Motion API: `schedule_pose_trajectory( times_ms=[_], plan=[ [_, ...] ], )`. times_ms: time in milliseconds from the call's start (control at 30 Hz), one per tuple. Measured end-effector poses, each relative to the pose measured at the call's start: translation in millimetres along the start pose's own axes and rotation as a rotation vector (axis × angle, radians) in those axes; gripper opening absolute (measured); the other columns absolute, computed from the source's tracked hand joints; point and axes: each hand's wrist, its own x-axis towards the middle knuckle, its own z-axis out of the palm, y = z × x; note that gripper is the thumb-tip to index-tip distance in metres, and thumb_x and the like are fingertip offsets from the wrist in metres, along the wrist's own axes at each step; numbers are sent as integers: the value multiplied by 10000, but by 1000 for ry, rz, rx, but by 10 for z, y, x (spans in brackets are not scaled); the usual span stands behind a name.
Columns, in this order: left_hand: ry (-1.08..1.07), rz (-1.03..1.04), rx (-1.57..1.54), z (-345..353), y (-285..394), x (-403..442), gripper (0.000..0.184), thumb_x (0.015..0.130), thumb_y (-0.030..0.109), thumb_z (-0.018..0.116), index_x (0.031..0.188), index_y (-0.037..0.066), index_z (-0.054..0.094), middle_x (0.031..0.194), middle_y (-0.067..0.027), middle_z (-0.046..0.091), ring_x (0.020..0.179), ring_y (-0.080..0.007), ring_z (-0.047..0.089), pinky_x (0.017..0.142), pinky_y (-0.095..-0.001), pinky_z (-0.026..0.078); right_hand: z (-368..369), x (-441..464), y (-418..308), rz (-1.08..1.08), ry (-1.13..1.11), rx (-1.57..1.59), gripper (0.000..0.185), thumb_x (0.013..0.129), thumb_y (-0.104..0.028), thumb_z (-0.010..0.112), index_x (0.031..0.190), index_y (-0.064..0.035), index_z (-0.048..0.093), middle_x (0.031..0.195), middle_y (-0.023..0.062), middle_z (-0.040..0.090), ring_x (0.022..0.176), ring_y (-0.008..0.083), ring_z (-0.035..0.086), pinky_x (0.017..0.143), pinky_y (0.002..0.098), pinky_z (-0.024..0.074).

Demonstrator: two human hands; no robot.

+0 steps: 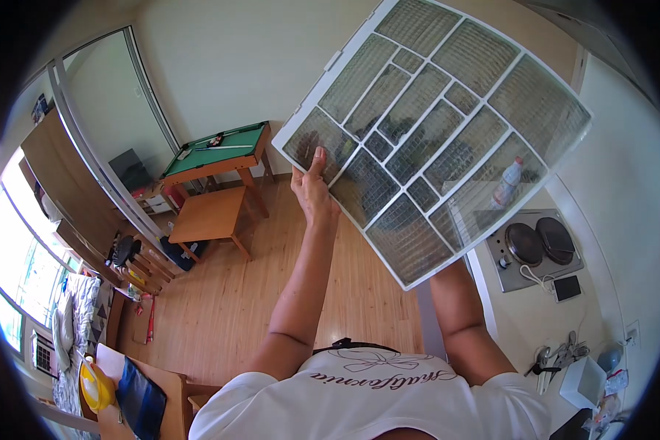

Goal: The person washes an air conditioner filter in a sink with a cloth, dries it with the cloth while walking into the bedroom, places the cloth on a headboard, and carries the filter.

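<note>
A large mesh filter panel [418, 139] with a white plastic frame is held up, tilted, in front of me. My left hand [315, 187] grips its lower left edge, the thumb lying on the mesh side. My right forearm reaches up behind the panel's lower edge, and the right hand is hidden or too unclear behind the mesh to make out. Through the mesh a plastic bottle [507, 183] shows on the counter side.
At the right, a counter holds a two-plate stove [532, 246], a phone [566, 288], utensils [561, 359] and a white bin [583, 383]. A small pool table [216, 150] and a wooden table [209, 213] stand ahead left. A yellow helmet [97, 385] lies lower left.
</note>
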Motion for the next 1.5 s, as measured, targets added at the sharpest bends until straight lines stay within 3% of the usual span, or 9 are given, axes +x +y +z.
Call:
schedule_pose_trajectory(
  times_ms=[267, 533, 600, 733, 967, 1033, 1267, 1500],
  plan=[
    [-61, 67, -81, 85, 194, 55, 266, 829, -50, 541, 1093, -16, 533, 1040, -117, 601, 918, -201, 599, 801, -330, 526, 84, 110, -31, -29, 16, -46, 476, 839, -344, 559, 1188, -28, 491, 1194, 149, 515, 1033, 306, 532, 950, 493, 364],
    [-170, -20, -186, 116, 253, -38, 335, 833, -68, 512, 1164, -24, 490, 1136, -144, 558, 1008, -233, 566, 879, -362, 496, 137, 246, -289, -79, 3, -75, 464, 843, -340, 556, 1179, -26, 497, 1177, 146, 526, 1017, 298, 541, 932, 482, 380],
    [-104, -123, -264, 83, 211, -8, 356, 845, -34, 519, 1196, -18, 463, 1180, -135, 528, 1047, -232, 539, 913, -364, 469, 134, 234, -297, -84, 2, -71, 461, 844, -339, 556, 1177, -25, 499, 1173, 145, 529, 1012, 296, 544, 927, 479, 384],
    [-181, -33, -344, 27, 49, -51, 403, 857, 47, 544, 1241, 34, 425, 1212, -96, 507, 1078, -228, 514, 938, -365, 442, 134, 220, -209, -72, 0, -50, 455, 846, -337, 554, 1172, -24, 502, 1165, 143, 534, 1004, 292, 548, 918, 474, 392],
    [-105, -5, -363, 57, 27, -81, 416, 832, 31, 579, 1221, 54, 435, 1171, -93, 522, 1048, -224, 530, 924, -357, 454, 45, 66, 159, -36, 22, -42, 445, 849, -333, 552, 1164, -22, 508, 1151, 140, 544, 990, 286, 557, 902, 464, 406],
    [-93, 53, -288, 35, 89, -102, 404, 828, 6, 572, 1209, 46, 445, 1158, -108, 528, 1021, -226, 547, 905, -364, 469, 63, 72, 131, -33, 22, -48, 442, 850, -332, 551, 1162, -22, 509, 1147, 139, 547, 986, 284, 559, 898, 461, 410],
    [-72, -72, -215, -228, 179, -144, 369, 818, -84, 514, 1174, 7, 478, 1107, -133, 558, 967, -225, 578, 870, -364, 501, 206, 199, -109, -39, 1, -84, 432, 854, -329, 548, 1154, -20, 515, 1132, 137, 556, 972, 277, 568, 882, 451, 424],
    [75, -55, -158, -408, 76, -23, 339, 808, -71, 538, 1137, 5, 507, 1075, -118, 573, 936, -211, 581, 832, -335, 508, 226, 227, -291, -51, -17, -84, 422, 857, -325, 546, 1146, -18, 520, 1118, 134, 566, 957, 270, 576, 866, 442, 438]
  ],
)
